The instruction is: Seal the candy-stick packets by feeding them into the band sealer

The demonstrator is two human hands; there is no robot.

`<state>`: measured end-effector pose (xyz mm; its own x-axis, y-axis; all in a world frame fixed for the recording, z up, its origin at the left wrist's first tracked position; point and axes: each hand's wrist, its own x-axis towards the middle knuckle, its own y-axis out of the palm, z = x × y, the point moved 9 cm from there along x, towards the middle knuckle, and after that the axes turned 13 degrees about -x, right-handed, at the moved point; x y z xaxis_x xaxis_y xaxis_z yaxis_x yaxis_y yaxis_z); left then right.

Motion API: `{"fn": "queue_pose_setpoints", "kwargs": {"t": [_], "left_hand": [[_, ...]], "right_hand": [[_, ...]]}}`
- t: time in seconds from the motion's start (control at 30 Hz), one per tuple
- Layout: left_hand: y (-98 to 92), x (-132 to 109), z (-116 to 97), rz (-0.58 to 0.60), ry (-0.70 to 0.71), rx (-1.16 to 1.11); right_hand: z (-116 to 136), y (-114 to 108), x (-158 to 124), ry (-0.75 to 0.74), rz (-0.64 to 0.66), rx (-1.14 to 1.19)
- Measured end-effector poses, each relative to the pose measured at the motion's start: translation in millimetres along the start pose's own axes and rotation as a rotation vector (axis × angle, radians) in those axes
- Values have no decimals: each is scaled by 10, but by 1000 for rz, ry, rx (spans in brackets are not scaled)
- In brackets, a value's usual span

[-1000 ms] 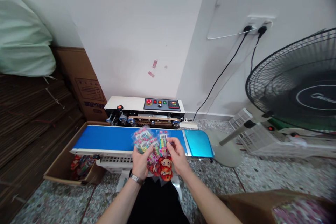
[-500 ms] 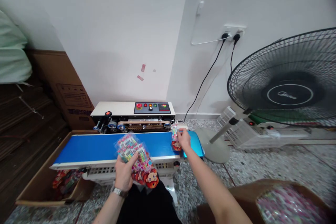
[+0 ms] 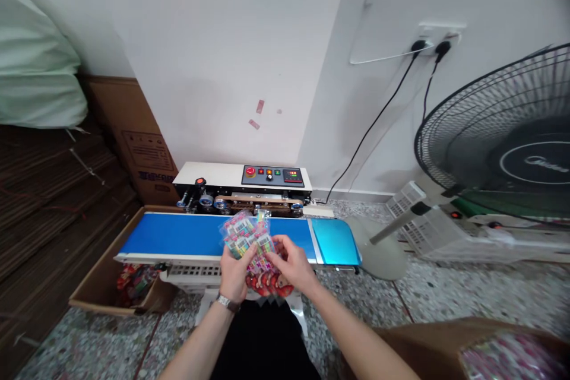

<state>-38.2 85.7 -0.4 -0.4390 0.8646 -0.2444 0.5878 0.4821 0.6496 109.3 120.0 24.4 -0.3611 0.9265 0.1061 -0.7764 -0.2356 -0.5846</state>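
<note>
My left hand [image 3: 234, 273] is closed around a fanned bunch of clear plastic packets [image 3: 249, 249] with barcodes and red cartoon figures, held over the belt's front edge. My right hand [image 3: 289, 261] pinches the right side of the bunch, thumb and fingers on a packet there. Behind the bunch another packet [image 3: 262, 218] stands out at the edge of the sealing machine [image 3: 209, 173]; its lower part is hidden by the bunch. Under it runs the blue conveyor belt [image 3: 178, 234], with a shiny blue plate [image 3: 333, 240] at its right end.
A cardboard box [image 3: 98, 291] with packets stands below the belt's left end. Another open box [image 3: 427, 344] of packets is at the lower right. A fan [image 3: 499, 148] stands at right, beside a white crate [image 3: 427, 225]. Black cords [image 3: 378, 119] run down the wall.
My right hand has moved left from the belt's right end to the bunch, letting go of a packet. A packet now shows farther left at the sealer. The view has swung slightly left.
</note>
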Motion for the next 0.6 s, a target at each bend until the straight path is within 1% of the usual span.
{"fn": "queue_pose_setpoints", "kwargs": {"t": [0.07, 0.1, 0.13, 0.2, 0.23, 0.3, 0.37, 0.43, 0.5, 0.57, 0.6], "left_hand": [[-20, 2, 6, -18, -8, 0], [-35, 3, 7, -27, -13, 0], [-51, 6, 6, -33, -19, -2], [-90, 12, 0, -43, -27, -7], [-111, 16, -4, -46, -30, -9], [-141, 22, -10, -43, -35, -11], [-160, 24, -15, -44, -38, -4], [-157, 17, -17, -45, -40, 8], [-133, 5, -14, -40, -47, 17], [-97, -8, -9, -31, -53, 24], [-79, -14, -8, -26, -54, 24]], "right_hand": [[-89, -45, 14, 32, -37, 107], [-184, -101, 41, 53, -71, 159], [-318, -182, 74, 87, -119, 202], [-693, -415, 137, 201, -250, 225], [-908, -558, 158, 278, -323, 186], [-1289, -857, 184, 427, -455, 15], [-1530, -1058, 249, 511, -512, -121], [-1624, -1111, 367, 541, -483, -208], [-1584, -1038, 502, 549, -389, -315], [-1419, -926, 591, 525, -321, -428], [-1280, -876, 611, 477, -326, -453]]}}
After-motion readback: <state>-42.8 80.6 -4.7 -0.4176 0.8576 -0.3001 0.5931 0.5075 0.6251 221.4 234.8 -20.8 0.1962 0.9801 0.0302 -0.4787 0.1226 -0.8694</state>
